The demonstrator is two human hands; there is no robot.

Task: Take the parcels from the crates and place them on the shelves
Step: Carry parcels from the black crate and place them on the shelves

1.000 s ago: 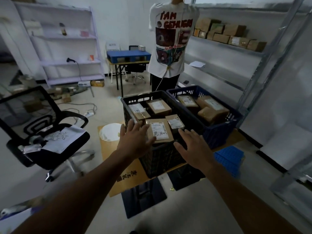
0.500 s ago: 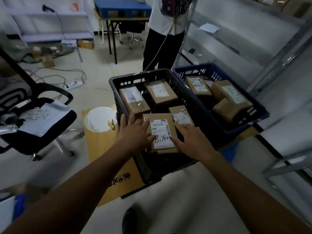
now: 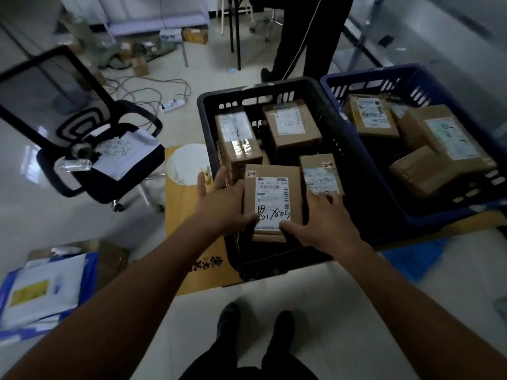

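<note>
While both hands close on it, the parcel (image 3: 273, 198) with the handwritten label lies flat in the black crate (image 3: 260, 89), at the crate's six o'clock end, nearest the person reaching in. The left hand (image 3: 222, 207) grips its nine o'clock side: thumb hooked over the label's corner, fingers stretched along the box. The right hand (image 3: 326, 223) grips the three o'clock side, fingers curled over the edge and thumb along the near end. Whether the parcel has lifted off what lies under it, I cannot tell.

Three others share the crate: a taped parcel (image 3: 238, 138) at eleven o'clock, a squarer parcel (image 3: 292, 124) at one o'clock, and a small parcel (image 3: 321, 174) at three o'clock, just beside the right fingers. At three o'clock of the black crate, touching it, stands a blue crate (image 3: 370, 74) with more brown boxes (image 3: 444, 138). An office chair (image 3: 115, 185) sits off at nine o'clock with papers (image 3: 123, 149) on its seat, and another person's legs (image 3: 304, 31) stand at twelve o'clock.
</note>
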